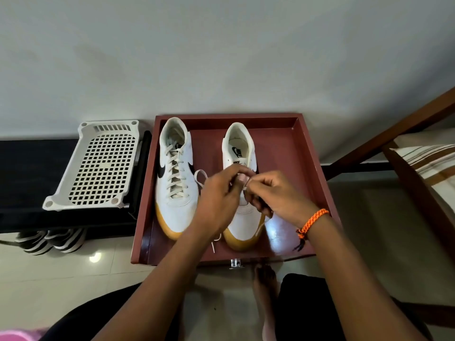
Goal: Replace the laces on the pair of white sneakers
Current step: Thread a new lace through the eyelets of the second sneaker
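Right, everything sits in a red tray (312, 173) on the floor, directly under the hands, its raised rim keeping both shoes and any loose lace ends together within easy reach. Beyond the left hand lies a white rack (98, 166) on a dark shelf, well apart from the work. Just to the left of the left hand sits the laced sneaker (173, 173), crossings running up its tongue, so by my reading that one is either finished or waiting its turn. The other sneaker (242, 153) lies beneath both hands, toe pointing back at the person, which puts the eyelets straight under the fingers. Its upper eyelets look bare.

Now the left hand (216, 200) is curled over the shoe's middle, fingertips pinching the lace (200, 177), whose loop arcs out past its knuckles; a loose end trails off by the toe, near the wrists. The right hand (275, 195), orange band (312, 221) on its wrist, meets it fingertip to fingertip and pinches the lace too, likely feeding a tip through an eyelet. Which eyelet, I cannot tell; the fingers hide it.
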